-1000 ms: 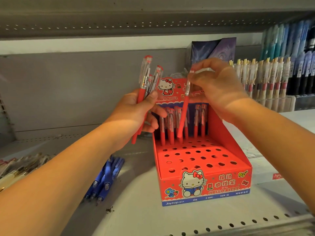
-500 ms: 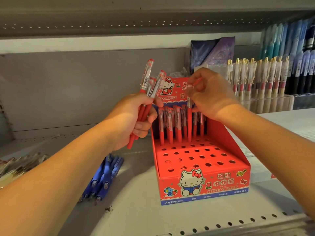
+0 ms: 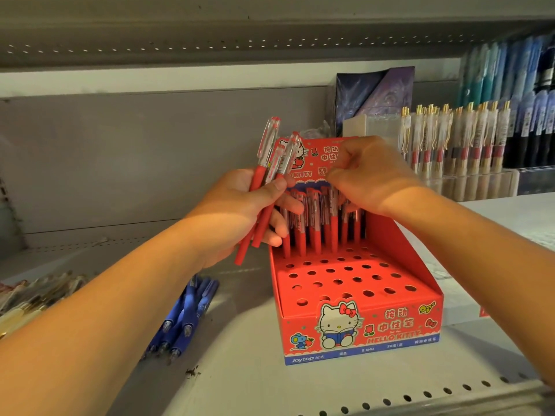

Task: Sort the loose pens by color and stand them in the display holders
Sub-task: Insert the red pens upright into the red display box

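Metal shelf (image 3: 240, 385): left hand (image 3: 237, 211) grips spare red pens (image 3: 265, 178), right hand (image 3: 369, 178) pinches seated pen (image 3: 332, 226) in holder (image 3: 360, 325); a nudge could tip standing pens (image 3: 313, 232)

One head-worn wide-angle view faces forward and slightly down onto the shelf (image 3: 240, 382), close to the red display holder (image 3: 360, 331) standing right of centre.
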Action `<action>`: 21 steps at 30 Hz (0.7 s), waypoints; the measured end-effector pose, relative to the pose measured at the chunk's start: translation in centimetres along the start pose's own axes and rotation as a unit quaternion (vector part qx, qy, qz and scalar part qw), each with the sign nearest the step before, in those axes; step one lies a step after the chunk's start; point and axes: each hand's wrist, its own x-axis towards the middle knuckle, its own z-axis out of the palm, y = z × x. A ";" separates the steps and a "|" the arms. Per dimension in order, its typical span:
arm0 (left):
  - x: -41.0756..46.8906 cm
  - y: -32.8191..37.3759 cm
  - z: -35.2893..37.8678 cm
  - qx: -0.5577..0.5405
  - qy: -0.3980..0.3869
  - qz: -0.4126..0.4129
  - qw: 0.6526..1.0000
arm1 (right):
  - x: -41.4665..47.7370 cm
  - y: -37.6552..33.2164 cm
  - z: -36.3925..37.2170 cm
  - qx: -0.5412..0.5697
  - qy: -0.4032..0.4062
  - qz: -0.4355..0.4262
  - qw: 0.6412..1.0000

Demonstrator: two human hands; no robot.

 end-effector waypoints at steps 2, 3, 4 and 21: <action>0.0 0.0 0.0 0.005 -0.004 0.000 1.000 | -0.2 -0.2 0.2 -0.038 -0.022 0.007 0.999; 0.0 0.0 0.0 0.008 -0.007 0.000 1.000 | -0.4 -0.2 0.3 -0.043 -0.030 0.011 0.999; 0.1 -0.1 -0.1 0.010 -0.009 0.001 1.000 | -0.4 -0.2 0.3 -0.046 -0.033 0.013 0.998; -0.5 -0.1 0.0 0.016 -0.114 -0.017 0.993 | -0.9 -1.7 -0.5 0.443 -0.113 -0.001 0.889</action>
